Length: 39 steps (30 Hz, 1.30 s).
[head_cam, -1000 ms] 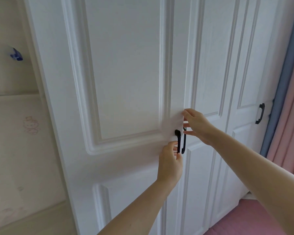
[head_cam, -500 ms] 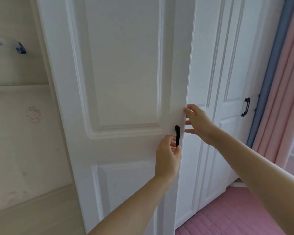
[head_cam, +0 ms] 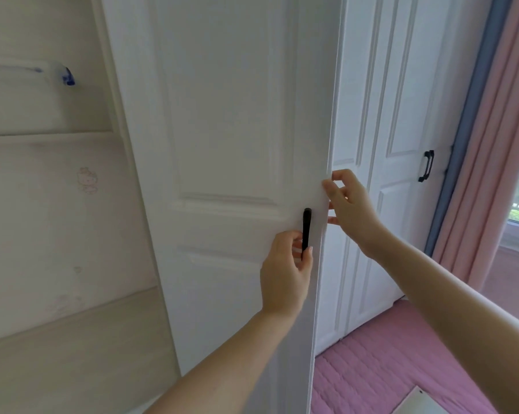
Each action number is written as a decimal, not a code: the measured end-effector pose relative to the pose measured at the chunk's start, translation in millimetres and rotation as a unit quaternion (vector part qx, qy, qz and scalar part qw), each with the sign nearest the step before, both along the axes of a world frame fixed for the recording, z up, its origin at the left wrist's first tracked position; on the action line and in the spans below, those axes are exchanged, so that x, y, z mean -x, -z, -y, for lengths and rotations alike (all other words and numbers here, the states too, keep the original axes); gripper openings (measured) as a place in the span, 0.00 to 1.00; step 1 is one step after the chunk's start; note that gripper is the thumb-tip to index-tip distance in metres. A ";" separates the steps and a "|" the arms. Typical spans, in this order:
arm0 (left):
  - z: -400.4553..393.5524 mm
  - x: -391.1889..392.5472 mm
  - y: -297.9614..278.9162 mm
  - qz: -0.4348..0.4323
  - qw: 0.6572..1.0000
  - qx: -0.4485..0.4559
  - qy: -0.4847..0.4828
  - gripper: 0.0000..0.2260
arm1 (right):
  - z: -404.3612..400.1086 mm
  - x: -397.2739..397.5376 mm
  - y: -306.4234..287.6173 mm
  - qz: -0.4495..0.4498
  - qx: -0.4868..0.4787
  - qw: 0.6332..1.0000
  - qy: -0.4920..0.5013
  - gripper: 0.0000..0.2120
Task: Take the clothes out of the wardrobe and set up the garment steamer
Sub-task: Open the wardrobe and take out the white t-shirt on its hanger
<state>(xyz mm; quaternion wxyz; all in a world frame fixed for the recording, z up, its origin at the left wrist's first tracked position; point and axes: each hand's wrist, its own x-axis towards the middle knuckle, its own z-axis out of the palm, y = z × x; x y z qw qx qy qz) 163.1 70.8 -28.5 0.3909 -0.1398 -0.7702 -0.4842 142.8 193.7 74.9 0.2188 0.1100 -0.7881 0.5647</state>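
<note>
Left hand (head_cam: 285, 273) curls its grip round the lower part of the black handle (head_cam: 306, 225) on the white wardrobe door (head_cam: 222, 130), which stands swung out from the cabinet. Right hand (head_cam: 349, 204) sits at that door's free edge, fingers (head_cam: 327, 185) bent and touching the edge; whether they hook behind it cannot be told. A second white door (head_cam: 398, 115) with its own black handle (head_cam: 426, 165) stays flush behind. Pink curtain (head_cam: 491, 144) at right, pink bedding (head_cam: 386, 369) below. No clothes or steamer in view.
</note>
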 end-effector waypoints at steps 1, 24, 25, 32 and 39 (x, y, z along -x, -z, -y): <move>3.0 -8.9 1.0 -0.004 1.000 0.002 -0.003 0.06 | 2.1 -9.8 1.4 -0.006 -0.002 1.000 0.003 0.08; 132.7 -162.6 -12.5 -0.029 0.995 0.039 -0.090 0.08 | 107.2 -181.3 -10.5 0.039 -0.019 0.980 -0.197 0.09; 141.0 -167.5 -11.3 -0.023 0.994 0.032 -0.099 0.08 | 116.6 -185.8 -8.9 0.041 -0.026 0.976 -0.211 0.11; 189.9 -200.9 -15.9 -0.006 0.989 0.015 -0.147 0.09 | 174.6 -208.5 -14.0 0.034 -0.071 0.973 -0.218 0.20; 202.4 -216.3 -22.3 0.025 0.988 0.022 -0.152 0.11 | 192.7 -216.4 -13.6 0.049 -0.043 0.973 -0.220 0.20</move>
